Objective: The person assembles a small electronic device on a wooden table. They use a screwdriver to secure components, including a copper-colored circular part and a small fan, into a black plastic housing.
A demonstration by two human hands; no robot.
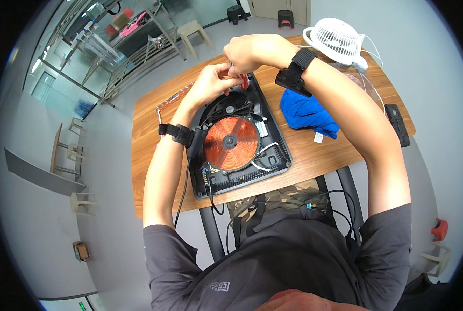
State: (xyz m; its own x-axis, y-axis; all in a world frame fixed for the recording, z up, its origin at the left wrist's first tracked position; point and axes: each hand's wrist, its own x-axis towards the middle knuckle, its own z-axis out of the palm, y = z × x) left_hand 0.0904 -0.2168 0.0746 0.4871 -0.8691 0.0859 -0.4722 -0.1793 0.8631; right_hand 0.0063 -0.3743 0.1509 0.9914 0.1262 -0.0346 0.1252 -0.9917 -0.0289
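Note:
An opened induction cooker (288,165) lies on the wooden table, its black shell showing the insides. A round copper coil (231,143) sits in its near half, and a dark fan (230,109) lies beyond the coil. At the far edge of the shell my hands meet. My left hand (214,83) has thumb and fingers pinched together by a small red piece (245,81), whose kind I cannot make out. My right hand (245,53) is bent down over the same spot with its fingers curled. Whatever it grips is hidden behind the hand.
A blue cloth (305,111) lies right of the cooker. A white fan (336,40) with a cable stands at the table's far right. A long black object (397,125) rests at the right edge. An orange-and-white strip (174,97) lies at the left.

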